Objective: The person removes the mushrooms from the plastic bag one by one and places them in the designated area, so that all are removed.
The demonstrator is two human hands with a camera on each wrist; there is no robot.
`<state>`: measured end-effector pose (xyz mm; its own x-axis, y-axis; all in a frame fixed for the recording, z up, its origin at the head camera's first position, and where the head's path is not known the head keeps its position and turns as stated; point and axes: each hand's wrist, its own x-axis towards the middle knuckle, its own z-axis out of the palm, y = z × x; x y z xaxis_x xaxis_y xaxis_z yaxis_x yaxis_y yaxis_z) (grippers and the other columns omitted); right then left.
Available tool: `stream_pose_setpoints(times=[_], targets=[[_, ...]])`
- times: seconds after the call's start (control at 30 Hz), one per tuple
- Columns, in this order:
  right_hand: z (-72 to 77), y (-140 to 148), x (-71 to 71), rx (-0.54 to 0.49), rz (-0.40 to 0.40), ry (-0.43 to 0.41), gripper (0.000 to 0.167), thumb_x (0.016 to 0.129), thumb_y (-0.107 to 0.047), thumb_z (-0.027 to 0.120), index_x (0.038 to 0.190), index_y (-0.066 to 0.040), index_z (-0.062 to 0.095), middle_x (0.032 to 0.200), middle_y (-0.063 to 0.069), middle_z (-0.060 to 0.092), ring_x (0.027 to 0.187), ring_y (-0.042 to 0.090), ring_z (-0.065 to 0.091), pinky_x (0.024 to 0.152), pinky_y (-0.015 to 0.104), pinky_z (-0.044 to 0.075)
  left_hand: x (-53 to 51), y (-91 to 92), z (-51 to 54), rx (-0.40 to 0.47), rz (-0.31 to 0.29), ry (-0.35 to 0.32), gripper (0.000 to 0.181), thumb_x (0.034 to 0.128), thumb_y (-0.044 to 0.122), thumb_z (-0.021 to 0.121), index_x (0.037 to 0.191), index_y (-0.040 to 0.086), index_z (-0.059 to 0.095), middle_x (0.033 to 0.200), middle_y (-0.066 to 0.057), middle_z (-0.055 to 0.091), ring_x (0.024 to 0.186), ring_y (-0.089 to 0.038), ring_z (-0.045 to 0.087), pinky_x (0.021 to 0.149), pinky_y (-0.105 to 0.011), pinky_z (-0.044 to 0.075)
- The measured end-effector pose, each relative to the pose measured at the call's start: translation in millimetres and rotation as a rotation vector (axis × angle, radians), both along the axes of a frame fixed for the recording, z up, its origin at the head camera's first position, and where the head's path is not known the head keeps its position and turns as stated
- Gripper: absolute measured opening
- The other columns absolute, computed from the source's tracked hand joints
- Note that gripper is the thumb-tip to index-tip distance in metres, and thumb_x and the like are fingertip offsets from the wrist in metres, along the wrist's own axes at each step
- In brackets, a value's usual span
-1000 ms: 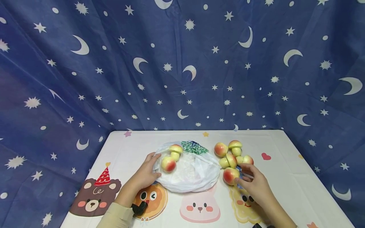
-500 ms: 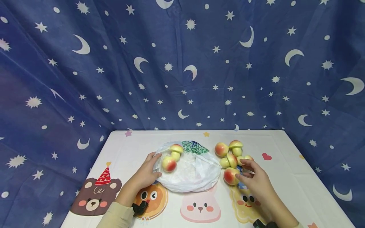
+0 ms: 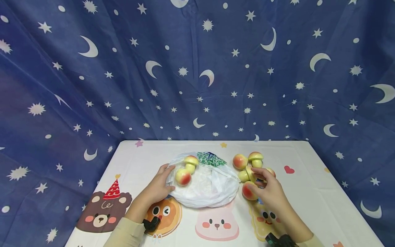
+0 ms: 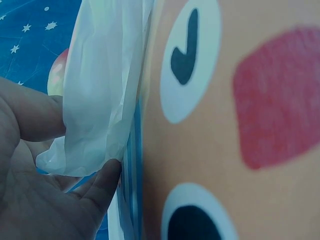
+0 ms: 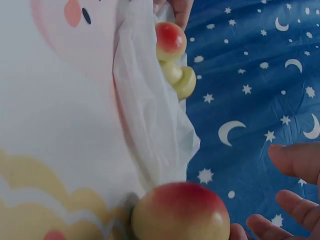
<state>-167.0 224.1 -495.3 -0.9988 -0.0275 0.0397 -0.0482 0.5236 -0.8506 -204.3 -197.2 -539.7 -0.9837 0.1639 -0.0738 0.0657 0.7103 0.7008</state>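
Note:
A crumpled white plastic bag point(image 3: 203, 195) with a green leaf print lies mid-table. Two toy mushrooms, one upright point(image 3: 191, 163) and one with its red cap toward me point(image 3: 183, 177), rest on its left part. My left hand point(image 3: 158, 185) holds the bag's left edge, thumb and fingers curved about the plastic point(image 4: 100, 90). At right, my right hand point(image 3: 271, 190) hovers over a cluster of red-and-yellow mushrooms, fingers spread. Nearest to it are a front mushroom point(image 3: 248, 191) and a middle one point(image 3: 247, 174). The right wrist view shows the fingers apart, beside a large mushroom cap point(image 5: 180, 212).
Two more mushrooms, a round-capped one point(image 3: 240, 161) and an upright one point(image 3: 255, 159), stand behind the cluster. Another point(image 3: 271, 172) is partly hidden by the right hand. The white tablecloth point(image 3: 308, 199) bears cartoon prints. A blue star-and-moon curtain point(image 3: 197, 103) hangs behind.
My right hand has drawn back a little from the right-hand mushroom and then moved left over the middle of the cluster. The left hand and the bag stay put.

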Motion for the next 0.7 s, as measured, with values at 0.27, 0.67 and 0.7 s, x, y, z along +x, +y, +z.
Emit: stream_pose_setpoints(times=[0.27, 0.67, 0.7], targets=[[1.0, -19, -4.6, -0.124, 0.027, -0.006, 0.065, 0.091, -0.008, 0.084, 0.149, -0.004, 0.055, 0.150, 0.023, 0.059, 0.133, 0.040, 0.064, 0.094, 0.018, 0.061, 0.3, 1.1, 1.5, 0.006, 0.003, -0.003, 0.083, 0.0916, 0.004, 0.080, 0.165, 0.011, 0.042, 0.174, -0.017, 0.028, 0.159, -0.046, 0.038, 0.128, -0.065, 0.034], [-7.4, -58, -7.3, -0.162, 0.098, 0.039, 0.062, 0.087, -0.004, 0.086, 0.143, -0.009, 0.062, 0.150, 0.011, 0.062, 0.140, 0.040, 0.060, 0.108, 0.040, 0.059, 0.0, 0.4, 1.5, -0.001, 0.003, 0.000, 0.084, 0.0911, 0.005, 0.081, 0.165, 0.011, 0.042, 0.174, -0.016, 0.028, 0.159, -0.045, 0.038, 0.128, -0.064, 0.034], [-8.8, -61, -7.8, -0.170, 0.104, 0.041, 0.062, 0.086, -0.003, 0.086, 0.143, -0.008, 0.062, 0.150, 0.011, 0.062, 0.140, 0.040, 0.060, 0.108, 0.040, 0.059, 0.2, 0.5, 1.6, -0.001, 0.003, 0.001, 0.084, 0.0910, 0.005, 0.081, 0.165, 0.010, 0.042, 0.174, -0.017, 0.028, 0.159, -0.045, 0.038, 0.127, -0.064, 0.034]])
